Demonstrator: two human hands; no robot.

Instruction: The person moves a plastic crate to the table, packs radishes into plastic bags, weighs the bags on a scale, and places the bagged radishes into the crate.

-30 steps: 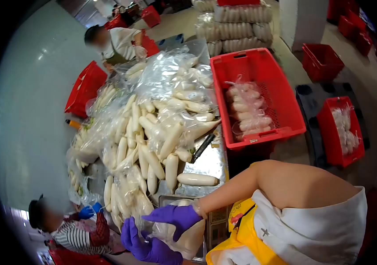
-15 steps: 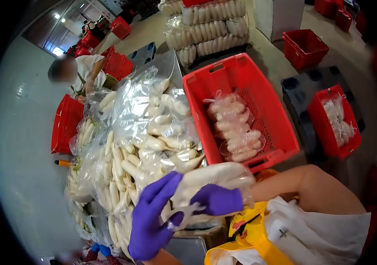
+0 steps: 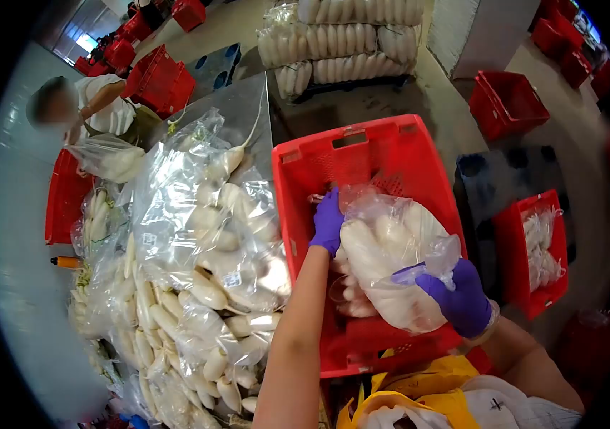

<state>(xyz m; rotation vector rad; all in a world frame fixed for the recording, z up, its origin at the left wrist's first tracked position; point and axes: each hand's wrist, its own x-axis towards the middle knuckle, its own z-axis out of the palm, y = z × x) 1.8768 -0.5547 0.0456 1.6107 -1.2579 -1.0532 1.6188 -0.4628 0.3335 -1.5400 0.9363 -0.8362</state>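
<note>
My right hand (image 3: 465, 297), in a purple glove, grips the gathered plastic of a clear bag of white radishes (image 3: 390, 257). The bag is held tilted over a red crate (image 3: 369, 361). My left hand (image 3: 327, 222), gloved too, reaches into the crate at the bag's left side; its fingertips are partly hidden, so its grip is unclear. Beneath the held bag, other bagged radishes (image 3: 353, 299) show in part on the crate floor. Left of the crate lies a big heap of loose white radishes (image 3: 169, 318), partly under clear plastic bags (image 3: 176, 186).
A co-worker (image 3: 105, 100) at the far left handles a bag of radishes beside a red crate (image 3: 60, 207). Stacked bagged radishes (image 3: 340, 43) stand behind. On the right are a dark pallet (image 3: 512, 164), a crate with bags (image 3: 526, 275) and another red crate (image 3: 508, 104).
The bag of radishes has moved from over the heap to above the red crate. My left hand has left the bag's plastic end and moved into the crate; my view has shifted.
</note>
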